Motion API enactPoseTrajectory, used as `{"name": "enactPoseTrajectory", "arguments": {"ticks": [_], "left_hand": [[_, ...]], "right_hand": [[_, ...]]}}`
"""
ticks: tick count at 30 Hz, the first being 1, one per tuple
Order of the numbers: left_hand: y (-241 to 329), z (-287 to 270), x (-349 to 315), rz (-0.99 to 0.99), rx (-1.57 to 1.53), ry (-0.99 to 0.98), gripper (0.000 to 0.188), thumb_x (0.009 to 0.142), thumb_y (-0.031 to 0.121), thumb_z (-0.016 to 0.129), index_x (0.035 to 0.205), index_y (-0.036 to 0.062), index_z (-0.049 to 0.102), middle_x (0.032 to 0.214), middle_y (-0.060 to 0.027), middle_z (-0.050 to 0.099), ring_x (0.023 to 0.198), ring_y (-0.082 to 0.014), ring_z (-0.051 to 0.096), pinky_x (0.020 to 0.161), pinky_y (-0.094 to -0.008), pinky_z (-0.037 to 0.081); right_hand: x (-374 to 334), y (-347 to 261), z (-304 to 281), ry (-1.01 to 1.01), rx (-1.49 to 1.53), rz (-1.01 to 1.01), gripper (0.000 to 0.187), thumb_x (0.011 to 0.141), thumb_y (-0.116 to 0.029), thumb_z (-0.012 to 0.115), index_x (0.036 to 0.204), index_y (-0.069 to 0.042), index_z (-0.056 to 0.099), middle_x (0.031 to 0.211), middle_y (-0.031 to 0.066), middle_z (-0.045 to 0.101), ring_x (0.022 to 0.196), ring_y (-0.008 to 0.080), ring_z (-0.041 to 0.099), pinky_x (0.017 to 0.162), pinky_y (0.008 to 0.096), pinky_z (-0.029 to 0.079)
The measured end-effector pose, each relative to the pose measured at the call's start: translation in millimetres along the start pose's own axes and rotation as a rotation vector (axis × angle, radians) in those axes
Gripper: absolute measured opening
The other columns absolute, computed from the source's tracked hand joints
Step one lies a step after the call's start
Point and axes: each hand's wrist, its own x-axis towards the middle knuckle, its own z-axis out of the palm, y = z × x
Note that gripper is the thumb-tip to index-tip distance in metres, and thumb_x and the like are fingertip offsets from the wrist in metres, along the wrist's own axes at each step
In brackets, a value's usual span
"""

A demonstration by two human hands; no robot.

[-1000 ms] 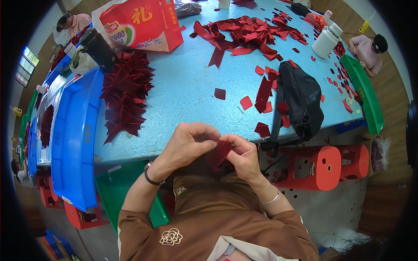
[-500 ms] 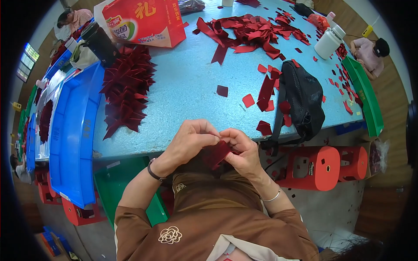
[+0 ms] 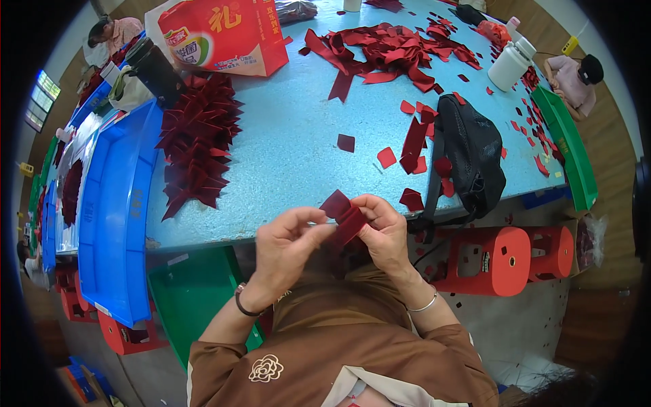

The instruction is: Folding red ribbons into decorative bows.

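Observation:
Over the near table edge, my right hand (image 3: 384, 234) pinches a dark red velvet ribbon bow (image 3: 350, 222) between thumb and fingers. The bow has a folded loop and a flat end standing up toward the far left. My left hand (image 3: 288, 239) is at the bow's left side, fingers curled and thumb tip close against the velvet. Whatever lies between those fingertips is too small to make out. Left of the hands, a long pile of finished-looking dark red bows (image 3: 196, 139) rests on the blue table (image 3: 285, 136).
Loose red ribbon strips (image 3: 400, 51) lie heaped at the back. A black bag (image 3: 468, 156) and ribbon scraps sit right, with a white bottle (image 3: 512, 64) behind. A red gift bag (image 3: 230, 41), black flask (image 3: 154, 68) and blue tray (image 3: 112, 217) stand left. Red stools (image 3: 498, 261) are below.
Both hands were close together with the ribbon low between them. Now the left hand has drawn back left and down, and the bow has turned up into plain view in the right hand.

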Motion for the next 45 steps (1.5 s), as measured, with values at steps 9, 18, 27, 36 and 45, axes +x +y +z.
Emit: {"name": "enactPoseTrajectory", "arguments": {"ticks": [9,18,27,36,45], "left_hand": [[-8,22,-2,-0.135,-0.296,-0.03,0.04,0.079,-0.002,0.07,0.11,-0.0044,0.045,0.093,-0.0155,0.065,0.073,-0.0123,0.065,0.055,-0.0218,0.053],[11,6,4,-0.315,-0.041,-0.242,0.018,0.08,0.009,0.073,0.091,-0.0012,0.063,0.07,-0.0031,0.064,0.057,-0.0046,0.057,0.046,-0.0181,0.045],[19,-9,14,-0.208,0.194,-0.44,0.019,0.079,0.006,0.073,0.095,-0.0034,0.068,0.071,-0.0034,0.066,0.06,-0.0079,0.058,0.054,-0.0228,0.047],[36,10,29,0.821,1.058,-0.197,0.022,0.068,-0.004,0.065,0.09,-0.0006,0.066,0.084,-0.0087,0.059,0.077,-0.0281,0.058,0.068,-0.0326,0.047],[-12,27,29,0.839,0.81,0.142,0.026,0.068,-0.001,0.072,0.093,0.0035,0.067,0.085,-0.0067,0.061,0.077,-0.025,0.056,0.067,-0.0343,0.046]], "right_hand": [[-4,-1,0,0.049,-0.072,-0.07,0.03,0.087,0.001,0.06,0.115,0.006,0.051,0.102,0.0118,0.065,0.092,0.0137,0.063,0.081,0.0241,0.051],[-10,3,-3,0.075,-0.247,-0.179,0.029,0.085,0.001,0.062,0.113,0.006,0.055,0.103,0.0103,0.065,0.093,0.012,0.062,0.082,0.024,0.051],[-11,4,-3,0.024,-0.299,-0.091,0.029,0.085,0.001,0.062,0.113,0.005,0.055,0.102,0.0089,0.065,0.093,0.0114,0.061,0.08,0.0233,0.051],[-6,8,-3,0.058,-0.203,-0.051,0.028,0.085,0.004,0.061,0.112,0.004,0.055,0.1,0.0069,0.065,0.091,0.0089,0.06,0.079,0.0219,0.05],[1,8,4,0.151,-0.272,-0.186,0.033,0.082,0.01,0.059,0.115,0.004,0.053,0.1,0.0066,0.065,0.091,0.0091,0.06,0.08,0.0214,0.049]]}}
